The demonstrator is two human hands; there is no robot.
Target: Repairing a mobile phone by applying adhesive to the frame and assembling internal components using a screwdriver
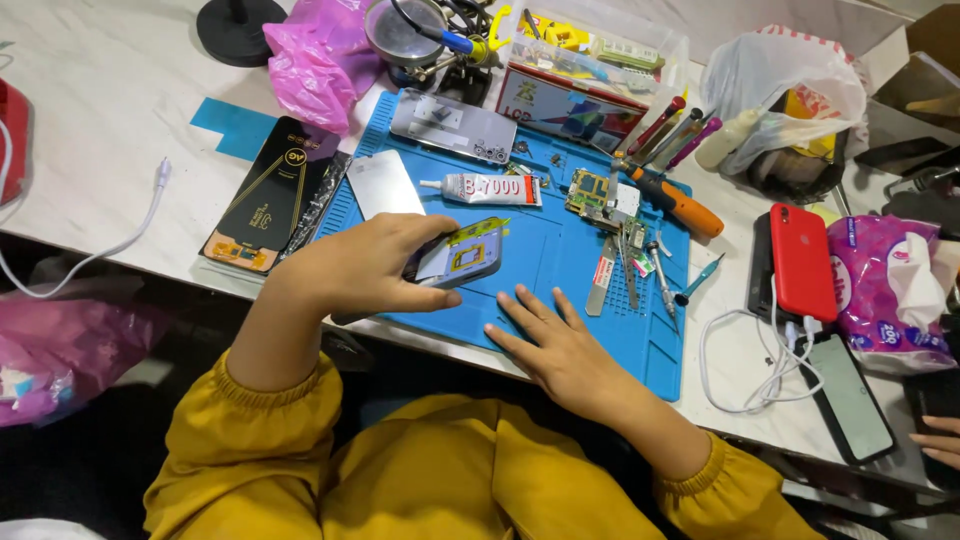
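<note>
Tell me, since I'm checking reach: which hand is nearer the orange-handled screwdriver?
Right. The right hand lies flat on the blue mat, below the orange-handled screwdriver; the left hand holds the opened phone farther left.

The opened phone (pixel 462 256) is a small flat body with rounded corners and a grey-blue frame. It faces up with its back cover off, so the inside parts show: a pale lilac plate, a yellow-green strip along its far edge, and a small square yellow outline near the middle. It lies a little tilted, its near-left end covered by the left hand (pixel 365 268), which grips it from above with thumb under the near side. The phone sits over the blue repair mat (pixel 560 255), in the near-left part of it, close to the near edge of the worktop.
</note>
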